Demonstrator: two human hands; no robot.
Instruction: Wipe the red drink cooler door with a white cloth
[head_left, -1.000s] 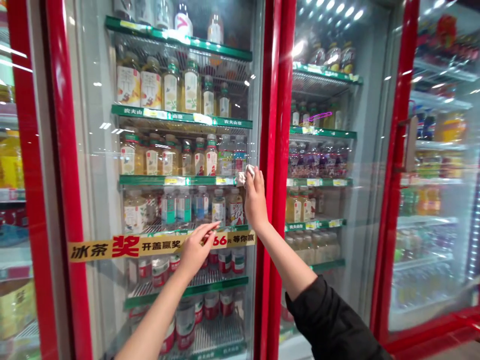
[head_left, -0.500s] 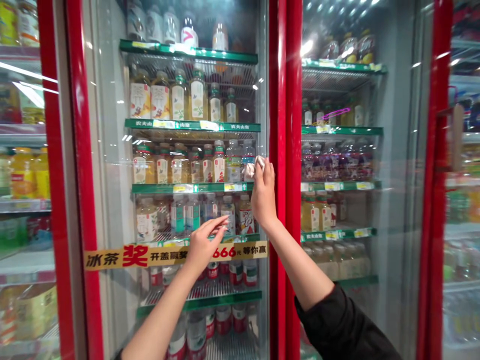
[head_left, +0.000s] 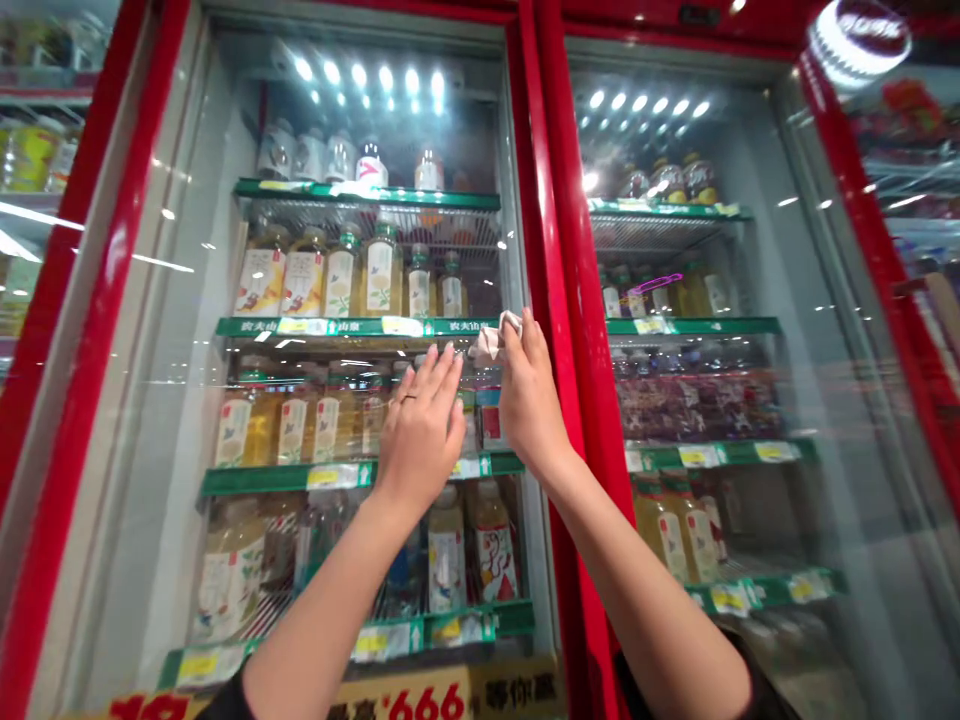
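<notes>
My right hand (head_left: pixel 532 405) is closed round a crumpled whitish cloth (head_left: pixel 489 343), possibly a wad of tissue. It holds the cloth at the glass door (head_left: pixel 187 330) of a drinks fridge, close to the door's red right-hand frame (head_left: pixel 541 200). Left of it, my left hand (head_left: pixel 421 430) has its fingers stretched out, palm toward the glass; a thin ring shows on one finger. Whether that palm touches the glass I cannot tell. Behind the pane, bottled drinks (head_left: pixel 382 275) stand in rows on shelves with green edges (head_left: pixel 322 327).
To the right is a second glass-door fridge, its shelves holding dark bottles (head_left: pixel 694 395) and yellowish ones (head_left: pixel 679 530). A yellow promotional strip (head_left: pixel 450 695) crosses the door low down. More drink shelves (head_left: pixel 45 150) are at far left, and a round lit sign (head_left: pixel 859 42) hangs top right.
The view has tilted upward, showing the fridge's top lights. My left hand has risen toward the right hand's height, its fingers now spread upward. The right hand still holds the cloth near the door's right edge.
</notes>
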